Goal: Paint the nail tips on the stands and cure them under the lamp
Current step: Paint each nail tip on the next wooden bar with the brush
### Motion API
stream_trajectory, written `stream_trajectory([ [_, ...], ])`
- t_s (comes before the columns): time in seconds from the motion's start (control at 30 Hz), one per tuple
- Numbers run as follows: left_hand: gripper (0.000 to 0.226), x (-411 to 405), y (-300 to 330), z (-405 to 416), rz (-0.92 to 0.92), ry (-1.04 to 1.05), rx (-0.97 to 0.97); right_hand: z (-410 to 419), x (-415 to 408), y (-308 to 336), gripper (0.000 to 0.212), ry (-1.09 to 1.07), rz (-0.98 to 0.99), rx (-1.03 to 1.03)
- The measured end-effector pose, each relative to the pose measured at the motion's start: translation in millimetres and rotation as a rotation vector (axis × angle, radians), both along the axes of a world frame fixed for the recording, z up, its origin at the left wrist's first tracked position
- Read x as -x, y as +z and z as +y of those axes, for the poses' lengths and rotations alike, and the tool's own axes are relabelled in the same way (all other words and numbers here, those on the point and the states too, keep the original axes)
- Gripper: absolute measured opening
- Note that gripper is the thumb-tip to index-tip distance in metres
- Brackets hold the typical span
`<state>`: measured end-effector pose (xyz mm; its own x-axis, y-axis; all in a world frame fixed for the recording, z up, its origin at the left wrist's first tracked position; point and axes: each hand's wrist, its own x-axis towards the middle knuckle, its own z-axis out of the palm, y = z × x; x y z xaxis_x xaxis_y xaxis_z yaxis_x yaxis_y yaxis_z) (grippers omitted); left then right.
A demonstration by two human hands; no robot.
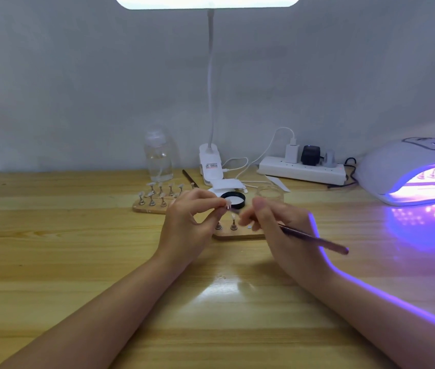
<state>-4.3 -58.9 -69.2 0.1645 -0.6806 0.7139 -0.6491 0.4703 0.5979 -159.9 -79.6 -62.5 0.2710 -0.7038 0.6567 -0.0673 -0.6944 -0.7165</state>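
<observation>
From my seat at the feed: left hand [189,217] is pinching one small clear nail tip [228,206] between thumb and fingertips, held up over the near wooden stand board [237,233], just in front of the black lid [233,200]. Can't tell which way the tip itself is pointing, it's too small and blurry.

Right hand [275,222] has its fingers curled round a thin brush [314,238]. The brush's long axis runs from upper left to lower right, back end sticking out toward the right past the hand; the bristle end is hidden behind the fingers, aimed toward the left hand.

On the near board I can see two metal stands, one of them [233,225] upright between the hands, with a pale tip on top. The far stand board [152,206] sits behind the left hand with a bunch more stands carrying tips.

Curing lamp [418,171] is on the right side of the table [77,249], glowing purple, opening facing left-front, well apart from the hands. Clear bottle [159,155], clip desk lamp [211,161] and power strip [301,170] along the wall.
</observation>
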Motion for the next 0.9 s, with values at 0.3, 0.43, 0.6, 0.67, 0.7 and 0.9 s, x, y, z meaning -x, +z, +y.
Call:
stream_trajectory([
  [0.3,0.017,0.8,0.3,-1.0,-0.023,0.015,0.020,-1.0,3.0,2.6,0.030,-0.001,0.006,-0.024],
  [0.43,0.022,1.8,1.6,0.5,-0.021,0.006,0.017,-1.1,5.9,3.1,0.034,-0.025,-0.084,-0.049],
  [0.6,0.022,1.4,0.7,0.2,-0.038,0.013,0.023,-1.7,3.1,2.8,0.032,-0.012,0.016,-0.005],
  [0.67,0.022,2.0,1.3,-0.3,-0.035,0.015,0.019,-1.2,4.6,1.4,0.040,0.022,-0.088,-0.074],
  [0.7,0.023,2.2,1.4,-0.6,-0.032,0.018,0.018,-1.7,4.3,1.3,0.042,0.020,-0.131,-0.087],
  [0.9,0.021,1.7,0.6,-1.1,-0.031,0.017,0.014,-3.7,-0.2,1.2,0.029,0.003,0.003,0.062],
])
